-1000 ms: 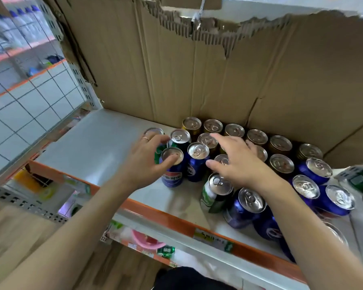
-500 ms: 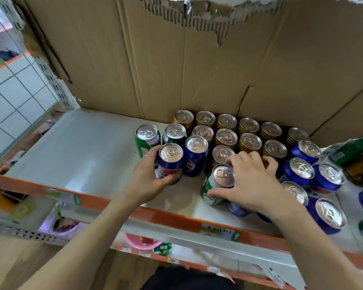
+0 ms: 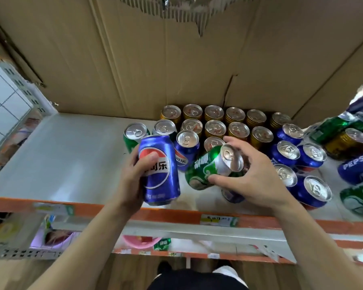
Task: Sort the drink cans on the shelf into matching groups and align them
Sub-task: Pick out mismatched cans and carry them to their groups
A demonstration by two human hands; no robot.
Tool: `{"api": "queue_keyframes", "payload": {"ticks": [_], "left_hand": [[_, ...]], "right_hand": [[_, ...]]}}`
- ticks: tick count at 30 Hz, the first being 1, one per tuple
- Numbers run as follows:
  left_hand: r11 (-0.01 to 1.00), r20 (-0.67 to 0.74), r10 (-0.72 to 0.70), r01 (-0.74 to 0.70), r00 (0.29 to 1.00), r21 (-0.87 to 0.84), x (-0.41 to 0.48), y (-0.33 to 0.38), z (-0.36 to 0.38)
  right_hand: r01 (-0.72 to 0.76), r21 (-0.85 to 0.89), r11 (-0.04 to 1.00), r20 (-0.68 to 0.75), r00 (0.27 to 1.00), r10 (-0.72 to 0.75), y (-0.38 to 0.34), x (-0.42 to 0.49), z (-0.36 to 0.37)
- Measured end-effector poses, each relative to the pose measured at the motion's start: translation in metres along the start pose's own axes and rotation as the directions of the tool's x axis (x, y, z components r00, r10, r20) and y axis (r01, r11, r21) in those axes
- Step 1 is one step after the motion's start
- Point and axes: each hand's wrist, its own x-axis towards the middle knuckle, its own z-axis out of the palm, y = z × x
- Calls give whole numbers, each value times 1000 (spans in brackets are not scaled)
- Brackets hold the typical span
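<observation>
— How is the blue aluminium drink can [image 3: 159,170] being held?
— It is being gripped round its side by the left hand [image 3: 132,181], over the front of the grey metal shelf with the orange edge [image 3: 71,155]. Its long axis is being kept near upright, with the top leaning away and the lid hidden.
— And the green aluminium drink can [image 3: 205,170]?
— It is being pinched near its lid by the right hand [image 3: 252,176]. It is being tilted, lid up and rightward, base down beside the blue one.
— What is being carried by the shelf?
— Behind the right hand, upright gold cans [image 3: 215,128] are being kept in rows against the brown cardboard sheet [image 3: 134,59]. Outside that hand are the upright blue cans [image 3: 287,149]. Behind the left hand are two standing green cans [image 3: 135,131].
— Anything unclear?
— A partly covered blue can [image 3: 232,195] is being hidden under the right palm. The lying cans at the far right [image 3: 356,166] are being cut off by the frame.
</observation>
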Motion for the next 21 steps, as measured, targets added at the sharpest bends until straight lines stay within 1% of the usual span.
{"api": "queue_keyframes", "payload": {"ticks": [2, 3, 5, 8, 10, 12, 15, 18, 21], "left_hand": [[982, 85, -96, 108, 992, -154, -2, 5, 10], [966, 107, -117, 139, 987, -219, -1, 6, 15], [922, 122, -168, 200, 978, -331, 4, 4, 24], [883, 223, -217, 289, 950, -371, 10, -3, 43], [873, 246, -228, 309, 942, -378, 9, -5, 61], [872, 243, -238, 317, 940, -373, 6, -7, 80], [899, 241, -250, 317, 938, -302, -2, -9, 112], [931, 248, -257, 308, 934, -194, -11, -15, 142], [940, 291, -281, 323, 915, -109, -21, -26, 178]], "right_hand": [[-48, 277, 960, 37, 999, 39, -9, -7, -8], [-61, 383, 922, 32, 998, 52, -11, -10, -12], [-107, 564, 819, -2, 991, 131, -9, -17, -18], [-139, 760, 636, -45, 963, 264, -5, -30, -24], [-125, 839, 529, -67, 942, 329, -2, -39, -28], [-83, 899, 430, -83, 931, 354, 1, -49, -34], [0, 960, 281, -112, 917, 382, 8, -64, -48], [38, 976, 216, -121, 915, 384, 17, -84, -68], [64, 971, 230, -152, 907, 392, 30, -107, -93]]}}
